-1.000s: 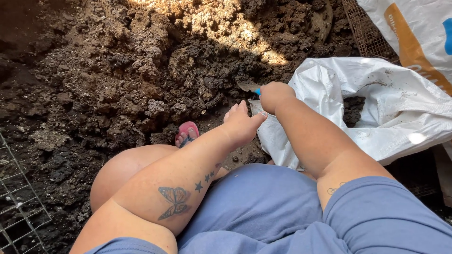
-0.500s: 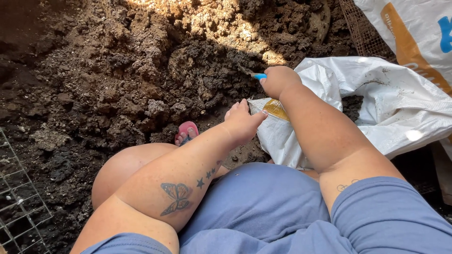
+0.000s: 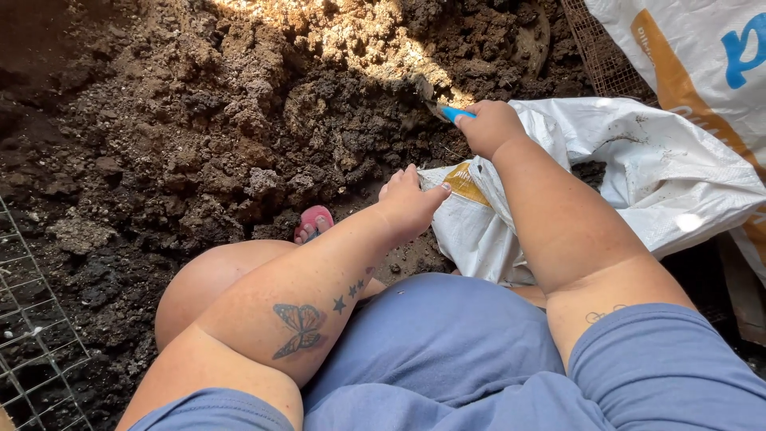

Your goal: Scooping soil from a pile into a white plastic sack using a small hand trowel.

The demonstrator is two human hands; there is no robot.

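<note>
- Gripping the blue-handled hand trowel (image 3: 444, 110) in a closed fist, the right hand (image 3: 488, 126) has the tool's dirt-caked blade pushed into the heap of dark, clumpy soil (image 3: 239, 120), just beyond the mouth of the white woven plastic sack (image 3: 638, 168).
- The left hand (image 3: 408, 203) is half closed, fingers curled, pinching the near edge of the sack's mouth where a yellow patch shows; it holds that edge and nothing else.
- The sack lies on its side on the ground to the person's right, its opening facing the soil heap, and the trowel works right beside that opening.
- Doing this well, to my eye, means keeping the sack's lip pulled up and taut with the left hand so the mouth stays wide, and drawing the blade low through loose clumps instead of the packed dark mass.
- A pink sandal (image 3: 314, 221) sits on the soil by the bare knee; a wire mesh panel (image 3: 36, 319) lies at lower left.
- Compared with half a second ago, the right hand has moved away from the sack's mouth and out into the heap, while the left hand has kept its place on the edge.
</note>
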